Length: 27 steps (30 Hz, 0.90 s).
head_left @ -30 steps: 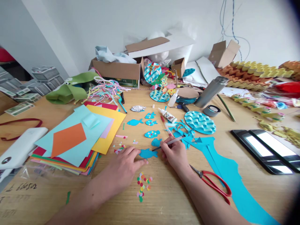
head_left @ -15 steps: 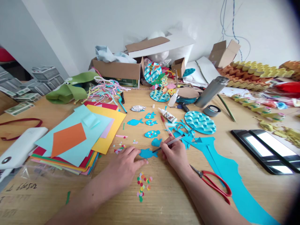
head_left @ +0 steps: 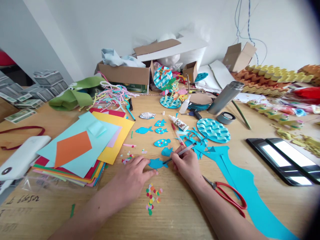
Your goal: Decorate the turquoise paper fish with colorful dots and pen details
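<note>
A blue paper fish (head_left: 156,163) lies flat on the wooden table. The fingertips of my left hand (head_left: 135,171) rest on its left end, thumb and forefinger apart. My right hand (head_left: 185,163) pinches a dark pen (head_left: 183,150), whose tip touches the fish near its tail. Just above lies a smaller plain blue fish (head_left: 166,152), close to my right fingers. Beyond it are a dotted fish (head_left: 162,143) and other blue fish, one of them plain (head_left: 144,130). Coloured paper dots (head_left: 151,198) are scattered below the fish.
Red-handled scissors (head_left: 231,196) lie beside my right forearm, by a long blue paper strip (head_left: 242,180). Coloured sheets (head_left: 72,146) are stacked at left. Beyond the hands are a glue bottle (head_left: 179,123), a wavy blue disc (head_left: 213,130) and a steel flask (head_left: 225,97).
The pen tip has shifted very slightly along the fish's tail end, and the pen's upper end has moved a little left. My left hand has stayed in place.
</note>
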Each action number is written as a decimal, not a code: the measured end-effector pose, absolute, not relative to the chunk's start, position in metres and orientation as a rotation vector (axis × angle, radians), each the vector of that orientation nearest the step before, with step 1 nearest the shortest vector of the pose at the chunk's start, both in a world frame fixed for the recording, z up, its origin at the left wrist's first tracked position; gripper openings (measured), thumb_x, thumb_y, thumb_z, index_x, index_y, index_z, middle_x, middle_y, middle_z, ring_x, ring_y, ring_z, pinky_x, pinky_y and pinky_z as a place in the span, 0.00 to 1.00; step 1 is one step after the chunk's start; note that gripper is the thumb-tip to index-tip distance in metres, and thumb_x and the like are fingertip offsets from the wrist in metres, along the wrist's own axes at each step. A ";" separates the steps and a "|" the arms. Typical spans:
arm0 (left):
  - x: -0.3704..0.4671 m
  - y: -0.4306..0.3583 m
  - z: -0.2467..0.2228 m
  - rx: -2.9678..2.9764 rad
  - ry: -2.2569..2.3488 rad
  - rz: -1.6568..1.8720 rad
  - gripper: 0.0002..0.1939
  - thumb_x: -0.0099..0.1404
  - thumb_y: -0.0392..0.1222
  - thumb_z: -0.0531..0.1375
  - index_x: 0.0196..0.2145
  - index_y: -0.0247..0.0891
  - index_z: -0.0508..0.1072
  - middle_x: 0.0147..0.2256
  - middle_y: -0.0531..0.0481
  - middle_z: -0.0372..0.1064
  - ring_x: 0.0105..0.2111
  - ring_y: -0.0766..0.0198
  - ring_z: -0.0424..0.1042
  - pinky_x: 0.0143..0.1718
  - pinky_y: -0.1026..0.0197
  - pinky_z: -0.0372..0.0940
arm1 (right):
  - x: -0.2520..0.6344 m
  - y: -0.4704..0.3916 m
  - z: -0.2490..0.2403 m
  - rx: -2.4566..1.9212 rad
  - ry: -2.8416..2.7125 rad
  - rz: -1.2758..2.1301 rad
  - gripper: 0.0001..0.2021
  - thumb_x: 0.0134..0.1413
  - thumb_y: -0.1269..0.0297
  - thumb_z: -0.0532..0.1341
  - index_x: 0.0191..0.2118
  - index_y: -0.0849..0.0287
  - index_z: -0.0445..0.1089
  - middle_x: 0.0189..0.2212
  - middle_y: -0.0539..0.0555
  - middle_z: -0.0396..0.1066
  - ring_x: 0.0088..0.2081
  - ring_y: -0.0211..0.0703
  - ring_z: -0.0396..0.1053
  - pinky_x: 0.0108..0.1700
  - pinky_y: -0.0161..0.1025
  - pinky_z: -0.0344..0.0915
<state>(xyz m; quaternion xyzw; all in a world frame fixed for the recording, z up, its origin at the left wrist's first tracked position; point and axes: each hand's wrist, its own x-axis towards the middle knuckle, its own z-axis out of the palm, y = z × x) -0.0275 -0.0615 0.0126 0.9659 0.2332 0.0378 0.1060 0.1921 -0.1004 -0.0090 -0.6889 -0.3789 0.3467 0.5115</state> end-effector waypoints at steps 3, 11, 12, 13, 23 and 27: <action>-0.027 -0.061 0.012 2.854 0.695 0.111 0.24 0.67 0.26 0.54 0.55 0.47 0.74 0.49 0.44 0.66 0.53 0.50 0.65 0.50 0.45 0.68 | 0.192 -0.101 -0.010 -1.658 -0.925 0.835 0.08 0.44 0.62 0.61 0.23 0.54 0.61 0.07 0.44 0.63 0.09 0.36 0.59 0.12 0.29 0.52; -0.026 -0.061 0.015 2.854 0.697 0.099 0.23 0.68 0.26 0.55 0.55 0.47 0.74 0.48 0.44 0.67 0.53 0.50 0.66 0.50 0.46 0.68 | 0.193 -0.102 -0.012 -1.650 -0.924 0.862 0.08 0.45 0.62 0.62 0.23 0.54 0.60 0.07 0.44 0.62 0.09 0.36 0.59 0.12 0.30 0.52; -0.026 -0.062 0.016 2.854 0.699 0.099 0.23 0.68 0.26 0.55 0.55 0.47 0.74 0.49 0.44 0.67 0.53 0.51 0.66 0.50 0.46 0.68 | 0.193 -0.102 -0.012 -1.652 -0.924 0.860 0.08 0.44 0.62 0.62 0.23 0.54 0.60 0.08 0.44 0.62 0.10 0.36 0.59 0.12 0.30 0.52; -0.026 -0.062 0.016 2.853 0.701 0.095 0.24 0.68 0.26 0.54 0.55 0.47 0.74 0.49 0.44 0.67 0.53 0.51 0.66 0.51 0.46 0.68 | 0.193 -0.102 -0.012 -1.654 -0.923 0.859 0.08 0.44 0.62 0.62 0.23 0.54 0.60 0.08 0.44 0.62 0.10 0.36 0.59 0.12 0.30 0.52; -0.027 -0.061 0.013 2.838 0.689 0.097 0.25 0.67 0.25 0.53 0.55 0.47 0.73 0.49 0.45 0.66 0.54 0.51 0.65 0.52 0.46 0.68 | 0.192 -0.101 -0.010 -1.645 -0.906 0.866 0.09 0.42 0.61 0.62 0.22 0.54 0.60 0.08 0.44 0.62 0.10 0.36 0.59 0.13 0.31 0.53; -0.027 -0.062 0.014 2.851 0.688 0.106 0.25 0.67 0.25 0.53 0.56 0.47 0.73 0.48 0.45 0.66 0.54 0.52 0.65 0.51 0.46 0.68 | 0.193 -0.100 -0.010 -1.652 -0.865 0.809 0.09 0.43 0.61 0.62 0.22 0.54 0.60 0.08 0.44 0.62 0.10 0.36 0.59 0.12 0.30 0.52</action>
